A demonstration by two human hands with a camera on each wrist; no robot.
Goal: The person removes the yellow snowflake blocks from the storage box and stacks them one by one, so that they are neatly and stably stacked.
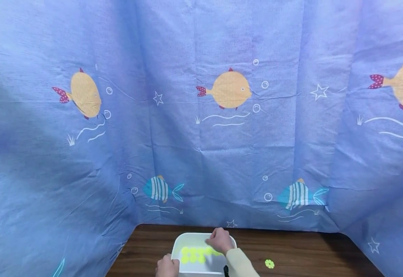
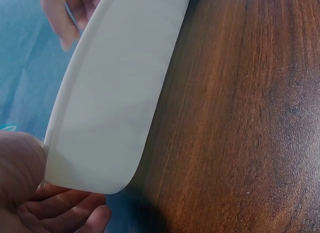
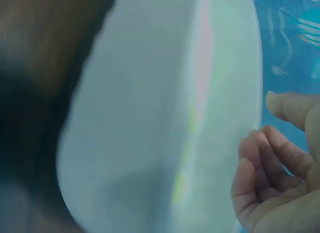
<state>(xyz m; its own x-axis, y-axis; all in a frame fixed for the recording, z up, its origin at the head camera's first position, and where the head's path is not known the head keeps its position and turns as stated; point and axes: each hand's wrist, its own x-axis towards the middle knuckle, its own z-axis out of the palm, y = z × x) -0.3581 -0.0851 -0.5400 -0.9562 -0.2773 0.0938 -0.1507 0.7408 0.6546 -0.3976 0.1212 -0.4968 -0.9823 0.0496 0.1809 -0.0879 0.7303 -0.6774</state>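
Left hand [image 1: 167, 266] grips the white tub [image 1: 179, 243] at seven o'clock; right hand [image 1: 219, 240] hovers inside, fingers [image 3: 260, 158] loosely curled, holding nothing. Only the head view shows the yellow pieces [image 1: 196, 254].

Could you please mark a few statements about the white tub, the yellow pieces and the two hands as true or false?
1. The white tub stands on a wooden table. True.
2. The left hand grips the tub's near left corner. True.
3. All the yellow-green pieces lie inside the tub. False: one flower-shaped piece lies on the table to the tub's right.
4. The right hand rests on the bare table, away from the tub. False: it is over the tub, at the pieces.
5. The backdrop is plain white. False: it is a blue cloth printed with fish.
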